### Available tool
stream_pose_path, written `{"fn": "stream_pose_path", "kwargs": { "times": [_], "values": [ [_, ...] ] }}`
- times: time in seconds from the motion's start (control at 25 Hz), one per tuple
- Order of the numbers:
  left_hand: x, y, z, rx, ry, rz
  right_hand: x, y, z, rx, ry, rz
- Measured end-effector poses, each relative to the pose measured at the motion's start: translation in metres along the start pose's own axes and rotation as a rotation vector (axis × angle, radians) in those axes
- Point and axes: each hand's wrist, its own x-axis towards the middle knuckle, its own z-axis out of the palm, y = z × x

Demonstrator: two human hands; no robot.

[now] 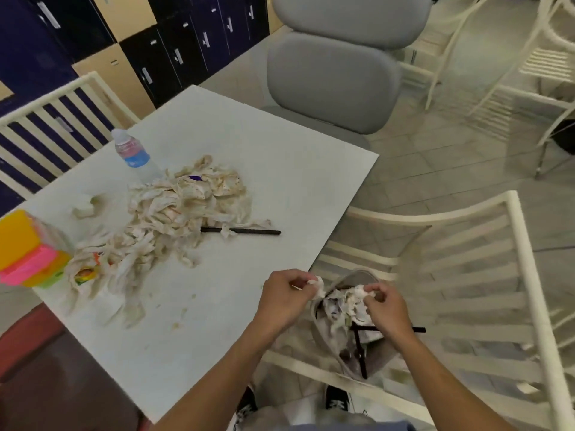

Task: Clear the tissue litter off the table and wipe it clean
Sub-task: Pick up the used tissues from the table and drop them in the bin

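A big heap of soiled tissue strips (174, 219) covers the left middle of the white table (295, 181), with a black straw (249, 232) lying at its right edge. Off the table's near right corner a grey bag (336, 340) sits on a white slatted chair, stuffed with crumpled tissue (345, 303) and black straws. My left hand (284, 298) pinches a small white tissue wad at the bag's rim. My right hand (385, 309) grips crumpled tissue over the bag's mouth.
A water bottle (133, 154) stands behind the heap. Yellow and pink containers (28, 250) sit at the table's left edge. A small tissue scrap (85, 206) lies apart. A grey padded chair (333, 76) stands beyond the table, white slatted chairs (466, 275) around it.
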Motion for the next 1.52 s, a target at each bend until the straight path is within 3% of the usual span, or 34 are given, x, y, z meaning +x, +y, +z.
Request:
{"fn": "stream_pose_path", "kwargs": {
  "times": [0.2,0.4,0.6,0.92,1.12,1.28,1.52],
  "values": [
    [-0.006,0.012,0.043,-0.016,-0.037,-0.045,0.007,0.042,-0.02,0.0,-0.181,0.05],
    [-0.005,0.009,0.068,0.044,-0.073,-0.075,0.016,0.059,-0.034,-0.072,-0.173,0.088],
    [-0.001,-0.006,0.065,0.072,-0.11,-0.142,0.02,0.03,-0.035,-0.067,-0.185,0.013],
    [0.022,-0.022,-0.019,0.125,0.046,-0.171,0.019,-0.089,0.048,-0.083,-0.239,-0.293],
    [0.052,-0.037,-0.09,0.166,0.14,-0.159,0.025,-0.147,0.129,-0.291,-0.27,-0.468],
    [0.084,-0.053,-0.138,0.186,0.163,-0.111,0.035,-0.17,0.18,-0.489,-0.261,-0.583],
    [0.139,-0.068,-0.158,0.505,0.109,0.075,0.043,-0.173,0.216,-0.65,-0.196,-0.601]
  ]
}}
